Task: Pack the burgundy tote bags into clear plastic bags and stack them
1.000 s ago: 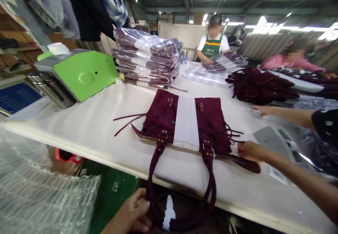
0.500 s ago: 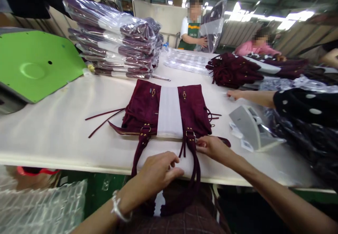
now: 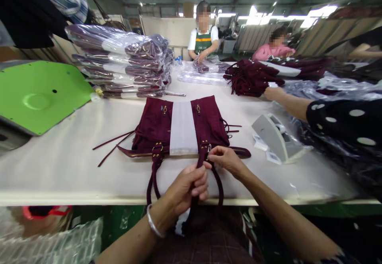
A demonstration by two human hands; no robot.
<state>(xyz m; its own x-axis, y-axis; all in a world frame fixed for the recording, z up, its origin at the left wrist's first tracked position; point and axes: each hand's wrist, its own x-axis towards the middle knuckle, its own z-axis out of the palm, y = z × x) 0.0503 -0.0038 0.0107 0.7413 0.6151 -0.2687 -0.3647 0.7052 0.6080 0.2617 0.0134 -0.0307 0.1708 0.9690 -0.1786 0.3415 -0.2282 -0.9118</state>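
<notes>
1. Bag (image 3: 149, 127): lies on the desk (image 3: 74, 168); looks soft, floppy, fairly light, best gripped by both handles (image 3: 220, 186).
2. Left hand (image 3: 191, 186), bag's near side: curled round a handle.
3. Right hand (image 3: 219, 160): seemingly pinching its metal fitting (image 3: 209, 148).
4. Stack (image 3: 119, 63): beyond the bag, leftward.

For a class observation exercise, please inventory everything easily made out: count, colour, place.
Handbag: 1, maroon, white-banded, on table
Table: 1, white, foreground
Wrapped bags: one stack, maroon, back left
Loose bags: one pile, maroon, back right
Machine: 1, green-sided, left
Angular device: 1, grey, right of handbag
Clothes: several, dark and blue plaid, upper left
Clear plastic: count unclear, right and lower left
Green-aproned co-worker: 1, back centre
Pink-clad co-worker: 1, back right
Dotted sleeve: 1, black-and-white, right
Left hand: 1, bare, closed around handle
Right hand: 1, bare, at metal fitting
</notes>
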